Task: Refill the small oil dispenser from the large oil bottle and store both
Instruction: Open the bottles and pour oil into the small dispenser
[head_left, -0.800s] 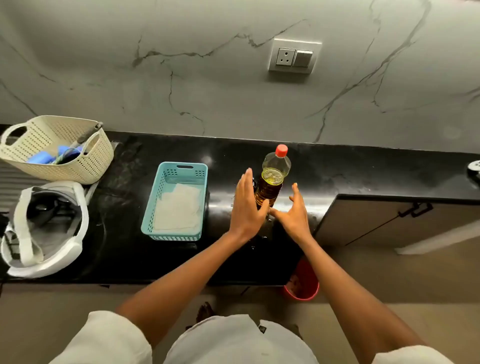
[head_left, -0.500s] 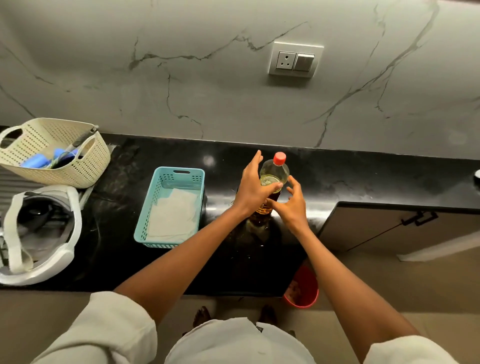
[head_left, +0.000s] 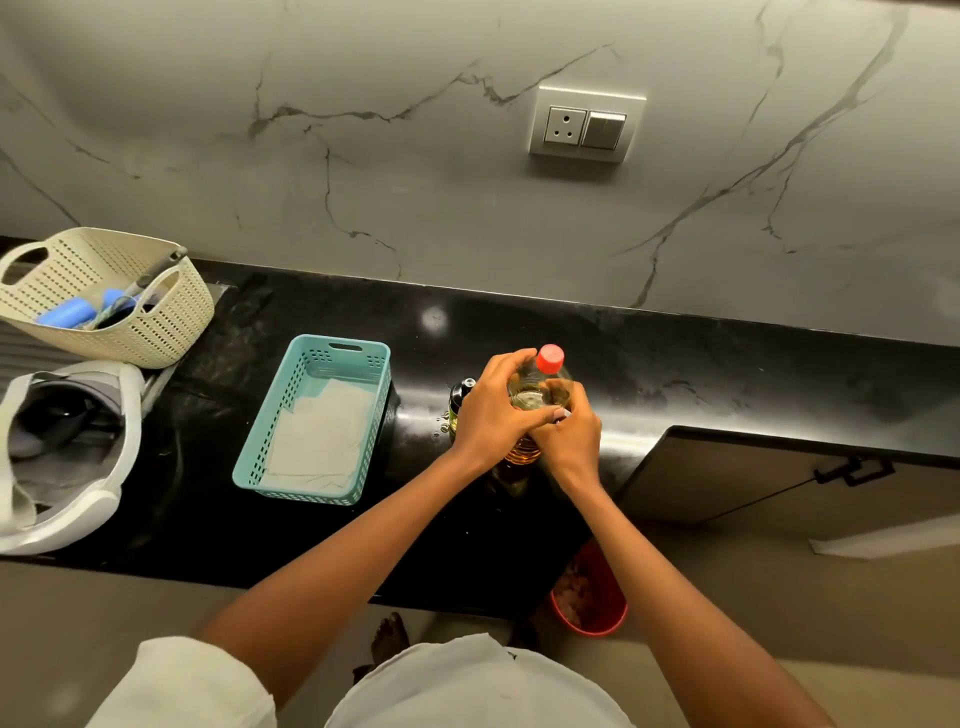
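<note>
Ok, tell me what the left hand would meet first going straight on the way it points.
The large oil bottle: the left hand grips its shoulder, fingers aimed toward the red cap. Behind it, probably only countertop and wall.

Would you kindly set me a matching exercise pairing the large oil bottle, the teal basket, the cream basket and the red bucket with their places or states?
Things:
1. large oil bottle
2. teal basket
3. cream basket
4. red bucket

Places or states:
A. on the floor, below the counter
B. gripped by the left hand and the right hand
C. lined with a pale sheet
D. holds blue items, far left

Pairs: 1-B; 2-C; 3-D; 4-A.
</note>
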